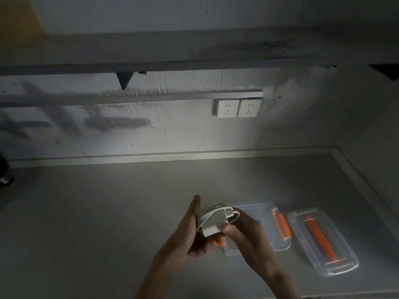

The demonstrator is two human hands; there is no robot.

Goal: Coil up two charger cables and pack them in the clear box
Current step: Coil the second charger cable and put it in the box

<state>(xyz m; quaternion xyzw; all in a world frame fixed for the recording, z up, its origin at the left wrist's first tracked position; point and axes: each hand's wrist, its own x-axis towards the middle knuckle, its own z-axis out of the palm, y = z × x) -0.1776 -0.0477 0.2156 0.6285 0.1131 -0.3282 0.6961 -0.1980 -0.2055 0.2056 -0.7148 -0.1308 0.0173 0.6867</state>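
Note:
A white charger with its cable wound around it [216, 222] is held between both my hands above the grey table. My left hand [187, 231] cups its left side with the fingers pointing up. My right hand [244, 234] grips its right side, thumb pressed on the white block. Right behind the hands lies the clear box [259, 212] with orange latches, partly hidden by my right hand. To its right lies the clear lid [323, 240] with an orange handle. A second cable is not visible.
The grey table [108, 223] runs to a wall at the back and a raised edge on the right. Two white wall sockets [236, 108] sit above the table's back edge. A shelf runs overhead. The scene is dim.

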